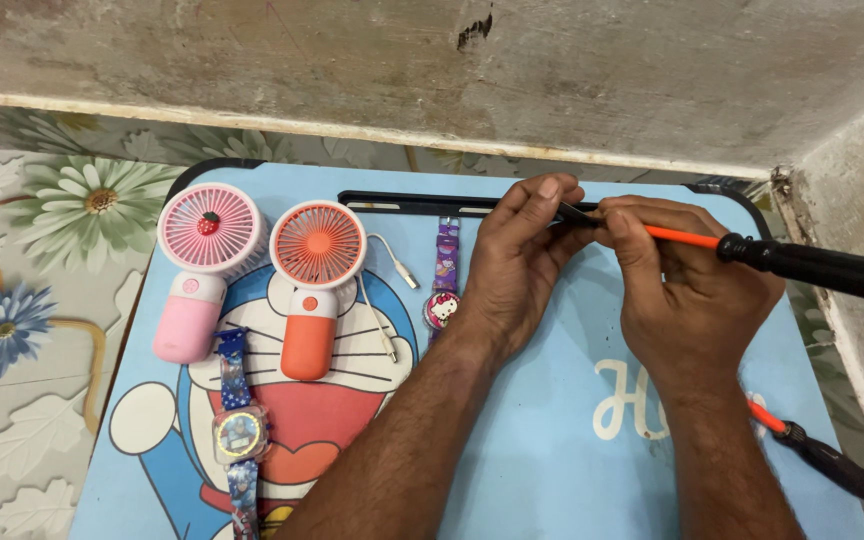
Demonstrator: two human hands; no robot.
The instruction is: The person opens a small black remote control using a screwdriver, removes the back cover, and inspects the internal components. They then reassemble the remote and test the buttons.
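My left hand [517, 265] and my right hand [687, 290] meet over the far middle of a blue cartoon table [542, 450]. Between the fingertips of my left hand is a small dark part [574, 212]. My right hand pinches the orange shaft of a screwdriver [802, 262] whose black handle juts out to the right. The tip of the screwdriver touches the dark part. Under my left wrist lies a purple toy watch [444, 285].
A pink handheld fan [200, 270] and an orange handheld fan [314, 280] with a white cable [392, 265] lie at the left. A blue toy watch [240, 435] lies near the front. A second screwdriver [822, 458] rests at the right. A wall runs behind.
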